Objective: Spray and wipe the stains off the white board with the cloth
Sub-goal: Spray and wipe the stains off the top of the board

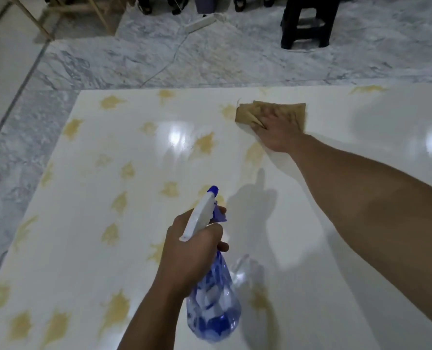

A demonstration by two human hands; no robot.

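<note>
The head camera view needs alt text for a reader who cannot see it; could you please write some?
A right hand presses a tan cloth on a glossy white board blotched with yellow stains, while the left hand holds a blue spray bottle. The board lies on a marble floor.

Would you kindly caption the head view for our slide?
Right hand wipes stained white board with tan cloth; left hand holds blue spray bottle.
</note>
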